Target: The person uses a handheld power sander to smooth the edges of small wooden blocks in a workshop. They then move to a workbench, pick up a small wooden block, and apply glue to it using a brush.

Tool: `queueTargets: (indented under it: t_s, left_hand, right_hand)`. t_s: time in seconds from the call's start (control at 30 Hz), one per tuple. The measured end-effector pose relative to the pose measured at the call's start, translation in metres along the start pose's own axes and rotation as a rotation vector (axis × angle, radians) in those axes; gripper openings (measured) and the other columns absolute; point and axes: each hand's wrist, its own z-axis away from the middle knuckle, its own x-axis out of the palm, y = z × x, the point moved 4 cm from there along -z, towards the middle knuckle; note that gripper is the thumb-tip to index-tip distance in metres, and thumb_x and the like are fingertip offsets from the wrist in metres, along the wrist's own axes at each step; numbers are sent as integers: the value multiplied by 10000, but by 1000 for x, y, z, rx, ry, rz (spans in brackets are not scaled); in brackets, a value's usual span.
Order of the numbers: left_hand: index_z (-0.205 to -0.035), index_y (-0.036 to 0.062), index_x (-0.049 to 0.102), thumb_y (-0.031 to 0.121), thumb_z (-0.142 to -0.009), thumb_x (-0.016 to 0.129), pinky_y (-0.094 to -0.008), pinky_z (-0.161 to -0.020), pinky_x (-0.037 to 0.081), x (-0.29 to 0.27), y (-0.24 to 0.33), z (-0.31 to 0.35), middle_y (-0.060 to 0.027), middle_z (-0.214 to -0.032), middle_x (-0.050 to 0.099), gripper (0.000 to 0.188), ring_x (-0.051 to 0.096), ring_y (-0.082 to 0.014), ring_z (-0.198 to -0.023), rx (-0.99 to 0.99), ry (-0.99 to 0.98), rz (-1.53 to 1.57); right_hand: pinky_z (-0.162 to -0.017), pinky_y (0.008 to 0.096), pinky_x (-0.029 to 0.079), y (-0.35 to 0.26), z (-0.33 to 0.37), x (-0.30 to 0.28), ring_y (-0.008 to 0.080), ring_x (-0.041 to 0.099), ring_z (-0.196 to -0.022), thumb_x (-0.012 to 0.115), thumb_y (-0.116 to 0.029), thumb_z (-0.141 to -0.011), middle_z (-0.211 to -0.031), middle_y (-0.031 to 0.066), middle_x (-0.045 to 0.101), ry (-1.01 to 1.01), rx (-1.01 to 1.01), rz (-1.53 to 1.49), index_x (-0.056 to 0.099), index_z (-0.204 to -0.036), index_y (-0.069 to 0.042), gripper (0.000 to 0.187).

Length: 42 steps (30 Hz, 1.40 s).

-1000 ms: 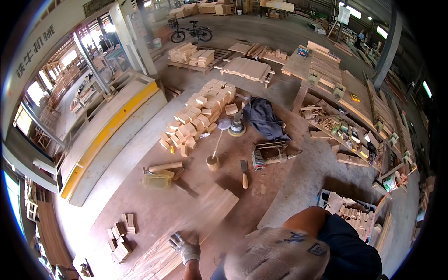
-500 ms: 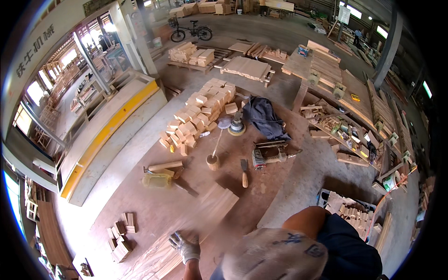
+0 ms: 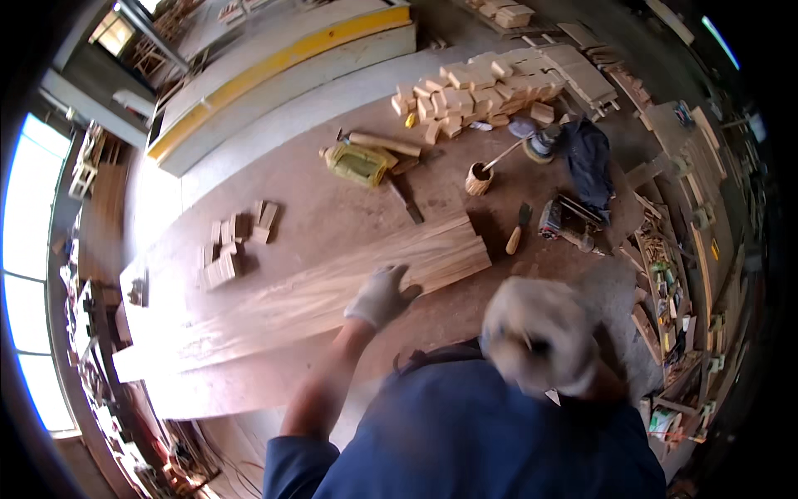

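Two gloved hands: left hand (image 3: 381, 295) spread flat on the long plank (image 3: 332, 287); right hand (image 3: 539, 334) blurred, grip unclear.

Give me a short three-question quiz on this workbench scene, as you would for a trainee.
1. True or false: the left hand rests on the long wooden plank.
2. What lies nearest the plank's far right end? A) chisel B) bicycle C) bucket
3. Fill in: the small wooden cup holds a ____.

Key: 1 true. 2 A. 3 stick, perhaps a brush handle. The right hand is too blurred to tell whether it holds anything.
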Motion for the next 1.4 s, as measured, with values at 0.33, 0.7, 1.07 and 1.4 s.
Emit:
queueTargets:
  t_s: [0.33, 0.7, 1.07, 1.4]
  left_hand:
    - [-1149, 52, 638, 319, -978, 617, -408, -1004, 490, 67, 55, -24, -120, -1165, 655, 317, 612, -290, -1158, 284, -55, 299]
    - [-1296, -8, 614, 284, -958, 584, -553, -1229, 334, 49, 88, -21, -216, -1388, 597, 447, 470, -405, -1414, 448, 154, -527]
    - [-1381, 24, 578, 301, -943, 585, -594, -1320, 125, 20, 103, -21, -223, -1559, 507, 518, 316, -399, -1562, 461, 140, -414]
    - [-1389, 35, 567, 323, -945, 569, -586, -1326, 88, 17, 103, -14, -220, -1625, 440, 530, 272, -399, -1583, 437, 84, -456]
  right_hand:
    - [-750, 408, 597, 52, 0, 89, 306, 720, -876, 891, -249, -807, -954, 86, 692, -110, -141, 347, 736, -1049, -96, 326]
    - [-710, 427, 572, 73, 1, 82, 317, 704, -812, 792, -108, -884, -882, 107, 677, 19, -112, 382, 696, -937, -59, 120]
    - [-721, 420, 571, 70, -2, 80, 314, 707, -810, 769, -73, -884, -883, 106, 692, 8, -71, 342, 696, -908, -55, 79]
    - [-722, 419, 572, 73, -3, 82, 318, 712, -812, 772, -88, -897, -889, 112, 692, -6, -64, 334, 701, -921, -49, 84]
